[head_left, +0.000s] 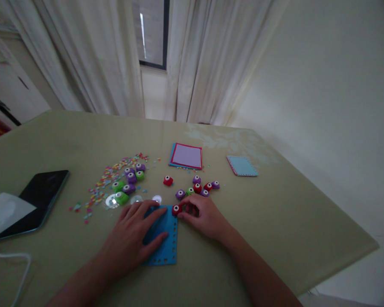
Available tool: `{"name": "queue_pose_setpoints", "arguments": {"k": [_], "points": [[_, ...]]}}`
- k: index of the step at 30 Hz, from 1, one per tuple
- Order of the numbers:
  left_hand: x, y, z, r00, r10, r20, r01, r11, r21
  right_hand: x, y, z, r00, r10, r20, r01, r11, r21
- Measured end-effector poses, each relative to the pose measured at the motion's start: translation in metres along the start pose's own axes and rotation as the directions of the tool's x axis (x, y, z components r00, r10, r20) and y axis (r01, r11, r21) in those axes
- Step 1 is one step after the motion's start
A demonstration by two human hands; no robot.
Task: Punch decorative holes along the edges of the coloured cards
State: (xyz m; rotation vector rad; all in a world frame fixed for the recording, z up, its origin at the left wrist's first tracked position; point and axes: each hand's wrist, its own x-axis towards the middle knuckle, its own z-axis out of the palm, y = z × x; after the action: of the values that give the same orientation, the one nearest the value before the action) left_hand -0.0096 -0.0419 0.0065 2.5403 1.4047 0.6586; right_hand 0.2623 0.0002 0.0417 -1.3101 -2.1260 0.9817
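A blue square sheet (161,249) with a row of small holes along its right and bottom edges lies in front of me. My left hand (136,228) rests on it, fingers spread flat over its left part. My right hand (205,213) pinches a small red craft punch (176,209) with an eye on top, at the sheet's upper right corner. Just behind are several more punches: a purple one (180,195), a green one (190,191) and a red one (197,188). Another red punch (168,181) stands alone farther back.
Colourful paper bits (107,177) are scattered on the left, near more purple and green punches (129,188) and clear round discs (112,201). Stacked sheets (187,156) and a light blue sheet (243,166) lie farther back. A black tablet (48,192) sits left, partly under white paper (8,213).
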Motion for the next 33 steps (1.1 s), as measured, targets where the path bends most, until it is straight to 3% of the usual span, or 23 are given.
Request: {"name": "queue_pose_setpoints", "arguments": {"k": [16,21,26,33], "points": [[0.002,0.002,-0.001,1.0,0.012,-0.016,-0.012,1.0,-0.005,0.0,0.0,0.0,0.999,0.033,-0.033,-0.031,0.998,0.056],[0.002,0.002,-0.001,1.0,0.009,-0.025,-0.009,1.0,-0.017,0.0,0.0,0.001,0.99,0.115,-0.084,-0.099,0.981,0.17],[0.005,0.002,0.0,0.999,0.026,-0.029,-0.027,0.999,-0.032,0.006,0.0,0.007,0.974,0.225,-0.041,-0.202,0.93,0.308],[0.007,0.005,0.001,0.999,0.017,-0.039,-0.018,0.999,-0.037,0.018,-0.005,0.005,0.947,0.317,0.045,-0.317,0.914,0.252]]}}
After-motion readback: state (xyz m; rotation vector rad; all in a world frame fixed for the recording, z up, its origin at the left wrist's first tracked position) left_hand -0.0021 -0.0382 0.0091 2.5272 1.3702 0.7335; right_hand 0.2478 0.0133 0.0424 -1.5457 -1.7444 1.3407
